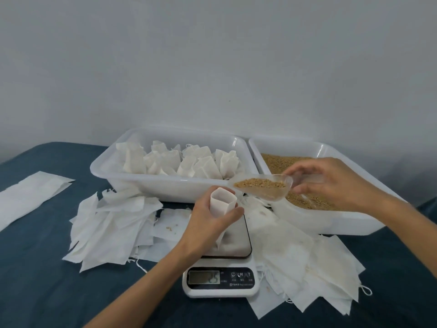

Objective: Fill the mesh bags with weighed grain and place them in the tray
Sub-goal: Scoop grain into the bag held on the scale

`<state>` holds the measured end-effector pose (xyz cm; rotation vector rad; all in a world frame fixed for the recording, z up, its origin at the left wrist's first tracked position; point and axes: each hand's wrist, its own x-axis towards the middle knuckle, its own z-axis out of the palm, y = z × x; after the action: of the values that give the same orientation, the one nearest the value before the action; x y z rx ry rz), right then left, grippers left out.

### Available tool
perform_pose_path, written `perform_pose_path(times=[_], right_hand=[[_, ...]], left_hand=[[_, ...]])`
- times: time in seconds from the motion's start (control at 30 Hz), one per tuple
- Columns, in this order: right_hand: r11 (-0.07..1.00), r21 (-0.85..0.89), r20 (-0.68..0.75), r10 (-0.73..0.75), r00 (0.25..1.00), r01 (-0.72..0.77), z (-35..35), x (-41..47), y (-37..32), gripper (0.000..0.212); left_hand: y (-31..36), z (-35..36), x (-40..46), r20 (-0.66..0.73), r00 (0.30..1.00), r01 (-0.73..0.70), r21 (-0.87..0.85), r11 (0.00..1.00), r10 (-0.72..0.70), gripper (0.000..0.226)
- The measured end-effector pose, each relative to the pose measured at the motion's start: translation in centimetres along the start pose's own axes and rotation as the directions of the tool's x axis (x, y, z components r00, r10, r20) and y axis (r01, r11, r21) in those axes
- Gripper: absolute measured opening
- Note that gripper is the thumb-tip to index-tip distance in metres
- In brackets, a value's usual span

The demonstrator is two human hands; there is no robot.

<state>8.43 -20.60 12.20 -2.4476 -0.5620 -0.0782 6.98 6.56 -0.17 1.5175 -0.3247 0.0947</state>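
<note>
Scoop [262,185] beside bag [222,202] mouth (apart)

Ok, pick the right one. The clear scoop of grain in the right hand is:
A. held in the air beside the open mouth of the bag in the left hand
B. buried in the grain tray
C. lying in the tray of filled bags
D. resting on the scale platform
A: the right hand holds the scoop aloft, its lip beside the mouth of the open bag gripped by the left hand over the scale.
</note>
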Motion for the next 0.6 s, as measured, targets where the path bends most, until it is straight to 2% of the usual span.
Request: perform_pose_path(times=[0.13, 0.6], right_hand=[[0.989, -0.144, -0.053, -0.052, 0.997, 0.044, -0.4, 0.0, -0.9, 0.035], [0.931, -0.346, -0.042, -0.134, 0.990, 0.112, -0.6, 1.3, -3.5, 0.033]], left_hand=[[0.0, -0.1, -0.1, 0.009, 1.000, -0.015, 0.031, 0.999, 0.014, 0.023], [0.1, 0.0, 0.1, 0.017, 1.000, -0.025, 0.030, 0.999, 0.025, 0.030]])
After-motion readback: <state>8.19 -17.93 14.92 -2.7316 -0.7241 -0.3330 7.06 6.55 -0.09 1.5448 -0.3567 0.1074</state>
